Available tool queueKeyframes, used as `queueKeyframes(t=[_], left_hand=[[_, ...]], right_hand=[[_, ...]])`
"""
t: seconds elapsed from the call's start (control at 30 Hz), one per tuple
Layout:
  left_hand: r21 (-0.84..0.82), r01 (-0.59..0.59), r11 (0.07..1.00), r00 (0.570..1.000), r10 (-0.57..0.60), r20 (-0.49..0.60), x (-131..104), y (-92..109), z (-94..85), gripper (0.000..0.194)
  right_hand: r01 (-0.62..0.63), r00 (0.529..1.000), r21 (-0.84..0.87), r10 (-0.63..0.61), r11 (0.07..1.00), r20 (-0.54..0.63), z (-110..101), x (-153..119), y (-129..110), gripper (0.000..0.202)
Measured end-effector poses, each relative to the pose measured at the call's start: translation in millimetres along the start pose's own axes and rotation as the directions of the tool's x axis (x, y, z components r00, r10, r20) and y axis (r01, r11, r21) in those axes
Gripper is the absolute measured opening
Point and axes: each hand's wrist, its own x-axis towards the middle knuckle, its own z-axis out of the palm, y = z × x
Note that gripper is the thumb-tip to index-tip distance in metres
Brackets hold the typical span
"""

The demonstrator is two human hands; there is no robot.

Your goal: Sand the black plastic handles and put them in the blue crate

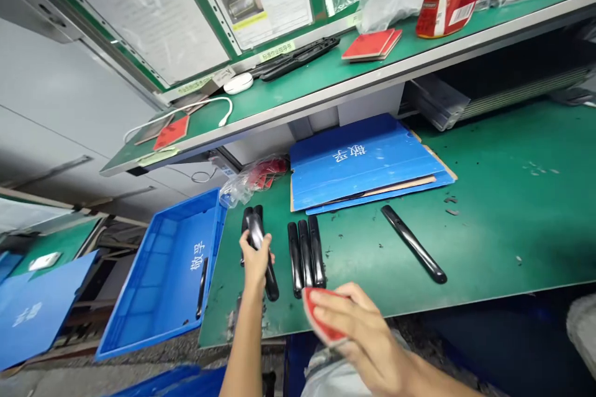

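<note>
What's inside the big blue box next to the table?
Inside the blue crate lies one long black strip, close to the wall nearest the table. The rest of its floor shows bare blue. The bottom corner nearest the left hand is hidden behind the crate's own wall.

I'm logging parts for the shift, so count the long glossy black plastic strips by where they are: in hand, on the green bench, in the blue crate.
Held in the left hand, long glossy black plastic strips: 2
Lying on the green bench, row of three plus a lone strip: 4
In the blue plastic crate, one strip: 1
Total: 7
</note>
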Motion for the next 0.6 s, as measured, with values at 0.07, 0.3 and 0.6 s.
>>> queueKeyframes(t=[0.07,0.3,0.6], left_hand=[[0.216,-0.027,0.976,0.997,0.042,-0.065,5.5,-31.9,19.1,0.069],[0.656,-0.187,0.731,0.971,0.239,0.01,10.4,-88.2,48.6,0.055],[0.82,-0.263,0.508,0.929,0.362,0.074,42.2,-80.5,51.7,0.041]], right_hand=[[-0.167,0.98,0.008,0.167,0.986,-0.106,-15.2,-21.1,7.3,0.042],[-0.472,0.873,-0.062,0.457,0.88,-0.169,-44.9,-79.9,16.3,0.045],[-0.572,0.808,-0.029,0.558,0.82,-0.188,-67.5,-93.6,26.1,0.043]])
